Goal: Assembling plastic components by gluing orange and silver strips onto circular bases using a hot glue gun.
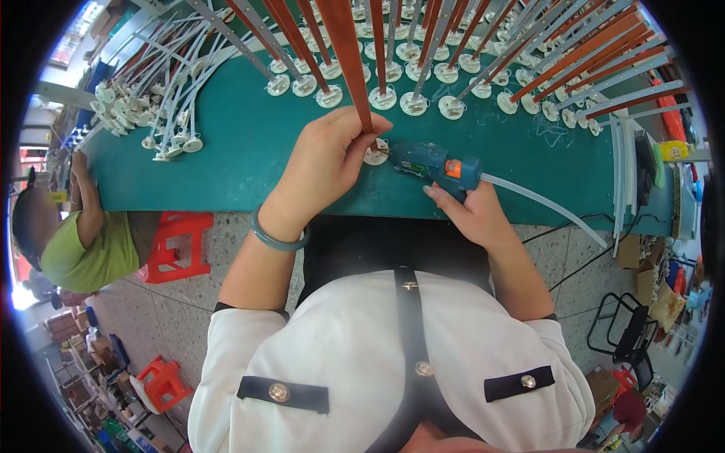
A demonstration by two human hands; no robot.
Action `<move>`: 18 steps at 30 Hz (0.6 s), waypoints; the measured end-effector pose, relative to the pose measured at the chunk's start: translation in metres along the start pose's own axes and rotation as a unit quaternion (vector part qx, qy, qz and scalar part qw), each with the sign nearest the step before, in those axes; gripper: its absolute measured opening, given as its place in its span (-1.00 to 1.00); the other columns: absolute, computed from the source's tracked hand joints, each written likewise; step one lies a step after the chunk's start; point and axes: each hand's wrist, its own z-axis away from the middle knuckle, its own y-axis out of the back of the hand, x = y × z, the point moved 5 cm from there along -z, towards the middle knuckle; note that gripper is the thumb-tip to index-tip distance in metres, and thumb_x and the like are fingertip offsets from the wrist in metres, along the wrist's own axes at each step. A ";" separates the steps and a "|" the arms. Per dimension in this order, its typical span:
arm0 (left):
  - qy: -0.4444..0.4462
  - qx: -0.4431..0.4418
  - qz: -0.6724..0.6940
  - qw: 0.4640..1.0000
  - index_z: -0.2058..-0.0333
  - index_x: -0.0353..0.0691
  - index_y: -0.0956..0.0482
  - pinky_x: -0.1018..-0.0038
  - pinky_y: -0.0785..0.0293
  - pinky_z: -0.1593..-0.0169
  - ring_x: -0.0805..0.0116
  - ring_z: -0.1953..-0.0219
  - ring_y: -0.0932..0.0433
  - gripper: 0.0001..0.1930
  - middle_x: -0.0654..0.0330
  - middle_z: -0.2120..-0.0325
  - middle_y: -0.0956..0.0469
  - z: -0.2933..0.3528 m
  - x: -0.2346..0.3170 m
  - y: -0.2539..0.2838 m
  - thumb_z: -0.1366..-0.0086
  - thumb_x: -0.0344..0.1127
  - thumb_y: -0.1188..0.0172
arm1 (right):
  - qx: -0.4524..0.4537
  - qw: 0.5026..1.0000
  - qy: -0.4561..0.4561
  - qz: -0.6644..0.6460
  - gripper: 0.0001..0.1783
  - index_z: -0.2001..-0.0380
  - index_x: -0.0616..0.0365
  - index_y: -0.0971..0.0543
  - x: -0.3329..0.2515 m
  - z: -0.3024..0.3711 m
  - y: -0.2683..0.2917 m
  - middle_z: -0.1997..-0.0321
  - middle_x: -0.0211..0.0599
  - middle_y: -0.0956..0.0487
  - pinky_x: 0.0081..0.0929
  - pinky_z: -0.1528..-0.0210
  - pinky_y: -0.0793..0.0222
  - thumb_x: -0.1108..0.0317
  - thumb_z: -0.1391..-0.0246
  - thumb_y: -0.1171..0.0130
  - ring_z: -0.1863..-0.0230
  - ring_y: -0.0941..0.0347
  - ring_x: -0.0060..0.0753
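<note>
My left hand (325, 155) is closed around the lower end of a reddish-brown strip (349, 57) that stands upright. The strip's foot meets a small round white base (375, 153) on the green table. In my right hand (472, 211) is a blue hot glue gun (434, 162) with an orange patch, its nozzle pointing left at that base. A translucent glue stick (540, 200) sticks out of the gun's back and slants right. My right fingers wrap the handle below the gun's body.
Many similar strips on round white bases (413, 103) crowd the table's (249, 170) far side. A pile of white strips with bases (132, 106) lies at left. Glue sticks (623, 174) lie at right. A person in green (94, 249) sits at left by a red stool (177, 249).
</note>
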 end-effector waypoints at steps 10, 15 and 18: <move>0.014 0.005 0.006 1.000 0.21 -0.33 -0.61 0.38 -0.56 0.26 0.12 0.32 -0.65 -0.80 0.03 0.33 -0.62 0.003 -0.002 -0.001 -0.20 -0.65 -0.13 | -0.016 0.999 -0.031 -0.022 -0.82 0.35 0.23 -0.52 0.002 0.001 -0.001 0.53 -0.45 -0.49 -0.61 0.44 -0.29 0.36 -0.15 -0.30 0.50 -0.37 -0.66; 0.016 0.011 0.012 1.000 0.21 -0.32 -0.61 0.38 -0.56 0.26 0.13 0.32 -0.65 -0.79 0.03 0.33 -0.61 0.003 -0.002 -0.001 -0.20 -0.65 -0.13 | -0.010 0.999 -0.024 -0.025 -0.81 0.36 0.23 -0.52 0.001 -0.001 -0.001 0.53 -0.45 -0.50 -0.61 0.44 -0.32 0.35 -0.15 -0.30 0.49 -0.40 -0.67; 0.018 0.014 0.012 1.000 0.21 -0.32 -0.61 0.38 -0.56 0.26 0.13 0.32 -0.65 -0.80 0.03 0.33 -0.62 0.003 -0.003 -0.001 -0.21 -0.65 -0.13 | -0.021 0.999 -0.036 -0.021 -0.80 0.33 0.24 -0.52 0.002 -0.004 0.000 0.51 -0.44 -0.51 -0.60 0.44 -0.35 0.34 -0.15 -0.30 0.48 -0.43 -0.66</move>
